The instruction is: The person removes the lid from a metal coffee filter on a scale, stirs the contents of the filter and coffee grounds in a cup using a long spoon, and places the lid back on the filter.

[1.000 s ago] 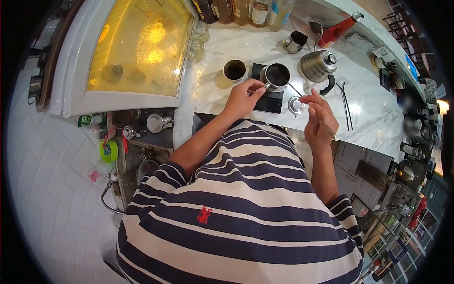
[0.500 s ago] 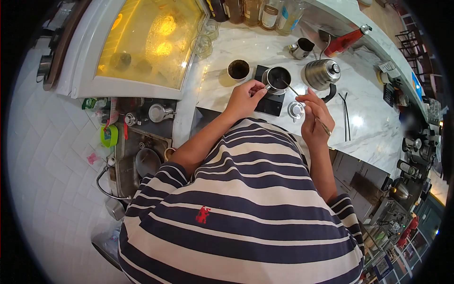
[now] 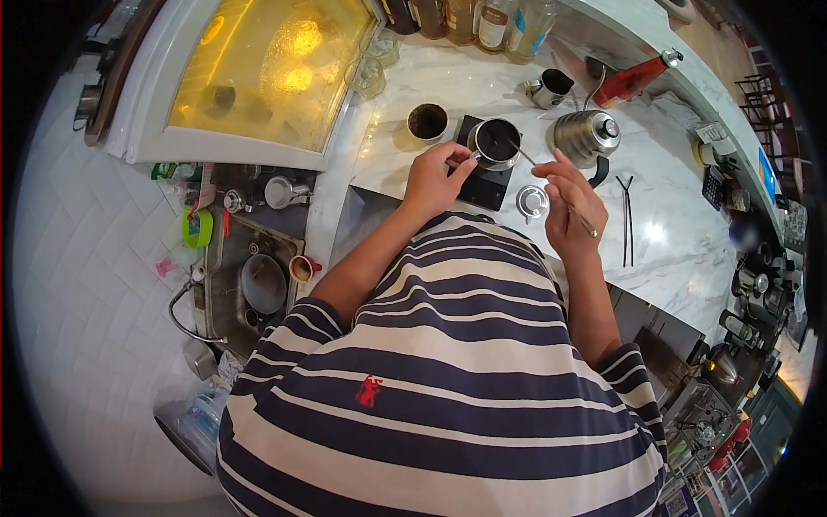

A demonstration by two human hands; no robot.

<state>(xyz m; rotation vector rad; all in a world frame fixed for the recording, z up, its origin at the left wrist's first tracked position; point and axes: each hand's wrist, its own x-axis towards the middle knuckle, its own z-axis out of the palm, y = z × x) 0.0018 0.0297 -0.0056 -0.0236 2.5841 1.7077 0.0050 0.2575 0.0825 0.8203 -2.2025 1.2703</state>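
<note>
A metal cup (image 3: 497, 143) with dark contents stands on a black scale (image 3: 484, 189). My left hand (image 3: 437, 178) is closed in a pinch on the cup's handle. In my right hand (image 3: 575, 207) is a thin metal spoon (image 3: 588, 227), whose far end reaches into the cup. Just left of the scale is a paper cup (image 3: 426, 123) holding dark grounds. A small round metal strainer (image 3: 532, 202) lies between the scale and my right hand. Beyond that hand stands a steel gooseneck kettle (image 3: 587, 136) with a black handle.
A dark metal pitcher (image 3: 550, 88) and a red bottle (image 3: 636, 79) stand at the back, with several bottles (image 3: 493, 24) farther left. Two black straws (image 3: 627, 221) lie on the right. A glass-fronted case (image 3: 258, 82) and a sink (image 3: 233, 284) are on the left.
The camera view has turned slightly, so the sink shows more. Both hands keep their holds; the spoon has shifted slightly within the cup.
</note>
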